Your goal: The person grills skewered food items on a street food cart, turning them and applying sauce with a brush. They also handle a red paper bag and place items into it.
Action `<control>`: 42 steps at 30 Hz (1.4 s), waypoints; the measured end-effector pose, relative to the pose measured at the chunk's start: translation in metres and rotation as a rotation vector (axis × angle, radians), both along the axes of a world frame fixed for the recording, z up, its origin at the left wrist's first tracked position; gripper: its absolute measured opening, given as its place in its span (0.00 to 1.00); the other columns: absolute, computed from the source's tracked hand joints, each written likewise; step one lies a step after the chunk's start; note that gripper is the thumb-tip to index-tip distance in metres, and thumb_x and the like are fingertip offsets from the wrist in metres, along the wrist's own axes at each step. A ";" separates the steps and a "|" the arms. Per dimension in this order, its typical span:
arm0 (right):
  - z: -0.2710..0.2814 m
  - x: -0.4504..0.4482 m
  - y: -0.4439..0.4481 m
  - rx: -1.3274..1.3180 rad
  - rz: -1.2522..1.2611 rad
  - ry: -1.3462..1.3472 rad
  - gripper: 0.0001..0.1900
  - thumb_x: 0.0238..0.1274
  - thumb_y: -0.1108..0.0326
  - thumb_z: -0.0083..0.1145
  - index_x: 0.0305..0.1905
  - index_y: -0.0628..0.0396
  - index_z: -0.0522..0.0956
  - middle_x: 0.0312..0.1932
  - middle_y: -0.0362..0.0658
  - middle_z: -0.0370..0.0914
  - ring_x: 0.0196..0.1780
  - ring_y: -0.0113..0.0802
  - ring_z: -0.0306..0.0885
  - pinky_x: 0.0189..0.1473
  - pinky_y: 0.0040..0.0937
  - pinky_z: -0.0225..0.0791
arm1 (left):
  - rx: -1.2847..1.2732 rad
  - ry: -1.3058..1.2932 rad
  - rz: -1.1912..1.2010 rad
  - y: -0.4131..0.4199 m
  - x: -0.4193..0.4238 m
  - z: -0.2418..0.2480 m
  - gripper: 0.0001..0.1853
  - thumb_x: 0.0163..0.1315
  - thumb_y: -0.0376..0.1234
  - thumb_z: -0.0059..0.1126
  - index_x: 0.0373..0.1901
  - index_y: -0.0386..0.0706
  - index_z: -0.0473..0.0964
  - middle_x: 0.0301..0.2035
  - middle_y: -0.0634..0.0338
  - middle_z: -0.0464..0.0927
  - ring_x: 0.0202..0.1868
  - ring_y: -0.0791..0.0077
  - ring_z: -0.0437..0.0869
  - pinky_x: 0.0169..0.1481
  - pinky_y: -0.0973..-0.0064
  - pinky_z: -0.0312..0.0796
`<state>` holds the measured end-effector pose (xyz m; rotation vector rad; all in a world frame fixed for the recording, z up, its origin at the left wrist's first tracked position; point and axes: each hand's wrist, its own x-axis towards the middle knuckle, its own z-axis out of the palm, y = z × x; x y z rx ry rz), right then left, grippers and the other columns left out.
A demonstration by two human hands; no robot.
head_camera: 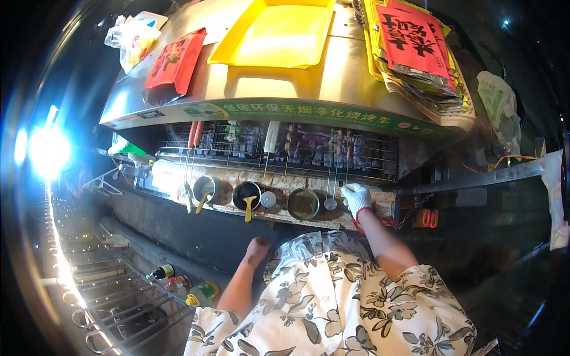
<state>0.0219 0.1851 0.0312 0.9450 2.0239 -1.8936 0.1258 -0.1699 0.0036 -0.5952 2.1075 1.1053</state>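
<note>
My right hand (356,197), in a white knit glove with a red cuff, is closed at the lower end of a skewer at the right of the grill ledge. The meat skewers (349,144) above it lie over the charcoal grill (311,149). My bare left hand (258,249) hangs near my waist, blurred, its fingers unclear. Farther left on the grill lie red sausages (195,134), a skewer of greens (231,132), a pale wide skewer (271,137) and a darker meat skewer (289,138). A metal cup (303,204) and a shaker (268,199) stand on the ledge.
Two metal pots (207,186) with yellow-handled brushes (248,209) stand left on the ledge. Above the grill, the steel hood holds a yellow tray (271,33), red paper bags (176,60) and stacked packets (414,42). Bottles (202,291) lie lower left; a bright lamp (49,153) glares left.
</note>
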 end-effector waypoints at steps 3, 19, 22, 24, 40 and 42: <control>0.002 -0.002 0.000 -0.038 0.058 -0.054 0.11 0.56 0.66 0.59 0.43 0.55 0.78 0.24 0.37 0.77 0.16 0.21 0.68 0.14 0.22 0.58 | 0.377 0.136 0.062 0.053 -0.036 0.014 0.16 0.58 0.35 0.57 0.45 0.35 0.73 0.33 0.60 0.78 0.30 0.76 0.76 0.34 0.78 0.69; 0.001 -0.014 0.011 -0.019 0.146 -0.167 0.10 0.58 0.70 0.56 0.45 0.57 0.77 0.24 0.37 0.77 0.17 0.22 0.69 0.14 0.22 0.59 | 1.245 -0.449 0.588 0.210 -0.113 -0.022 0.05 0.64 0.32 0.47 0.33 0.46 0.74 0.25 0.66 0.74 0.27 0.76 0.74 0.32 0.74 0.69; 0.002 -0.010 0.007 0.002 0.103 -0.159 0.11 0.57 0.70 0.56 0.46 0.57 0.77 0.22 0.37 0.76 0.16 0.22 0.69 0.14 0.22 0.59 | 1.267 -0.479 0.574 0.208 -0.110 -0.029 0.03 0.64 0.33 0.51 0.32 0.48 0.74 0.26 0.69 0.73 0.28 0.80 0.74 0.33 0.77 0.68; -0.003 -0.009 0.006 -0.001 0.077 -0.148 0.11 0.57 0.68 0.57 0.45 0.54 0.78 0.21 0.37 0.75 0.15 0.23 0.68 0.13 0.24 0.58 | 1.268 -0.476 0.559 0.209 -0.111 -0.028 0.02 0.63 0.33 0.53 0.31 0.48 0.73 0.25 0.70 0.73 0.28 0.82 0.73 0.34 0.79 0.68; -0.006 -0.004 0.014 -0.025 0.064 -0.135 0.14 0.58 0.68 0.56 0.49 0.56 0.75 0.20 0.38 0.75 0.16 0.23 0.69 0.14 0.22 0.59 | 1.374 -0.382 0.581 0.224 -0.099 -0.037 0.04 0.61 0.29 0.54 0.37 0.43 0.75 0.27 0.68 0.75 0.28 0.82 0.73 0.35 0.81 0.69; -0.004 -0.004 0.012 -0.032 0.043 -0.144 0.13 0.58 0.70 0.56 0.48 0.58 0.75 0.22 0.39 0.76 0.17 0.23 0.70 0.14 0.22 0.59 | 1.381 -0.367 0.582 0.224 -0.100 -0.038 0.04 0.61 0.29 0.54 0.37 0.43 0.75 0.27 0.68 0.75 0.28 0.82 0.73 0.34 0.81 0.69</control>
